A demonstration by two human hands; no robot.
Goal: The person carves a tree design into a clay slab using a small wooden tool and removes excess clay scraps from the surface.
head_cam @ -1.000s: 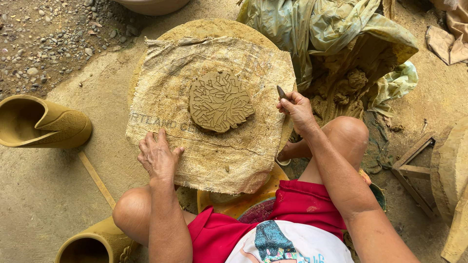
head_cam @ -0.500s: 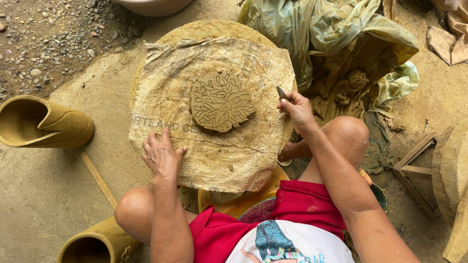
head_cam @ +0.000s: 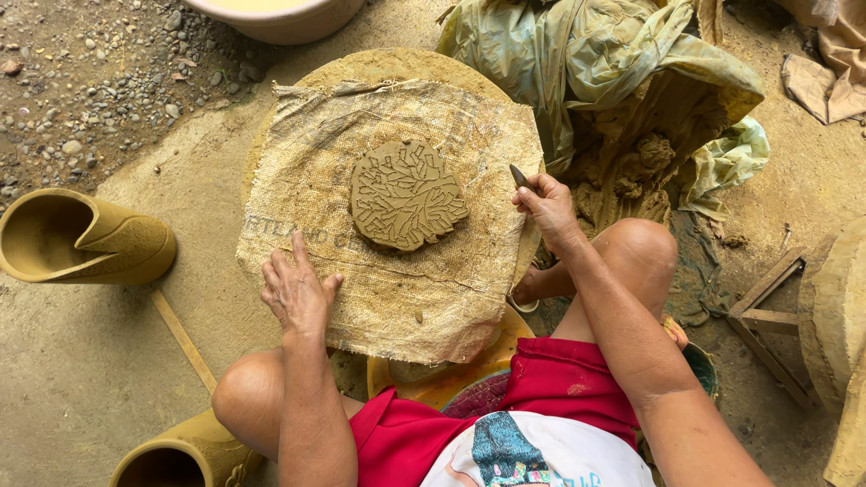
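Outdoor pottery yard, rough and handmade. I sit on bare dirt floor (head_cam: 81, 388), gravel (head_cam: 90, 81) at 10 o'clock. Round wheel (head_cam: 388, 65) with sacking (head_cam: 433, 289) dead ahead, carved clay slab (head_cam: 406, 194) on it. Raw clay lump (head_cam: 645, 167) in plastic sheet (head_cam: 586, 54) at 1 o'clock. Unfired clay vessels (head_cam: 81, 236) at 9 and 7 o'clock. Basin (head_cam: 289, 20) at 12. Wooden frame (head_cam: 767, 316) at 3.
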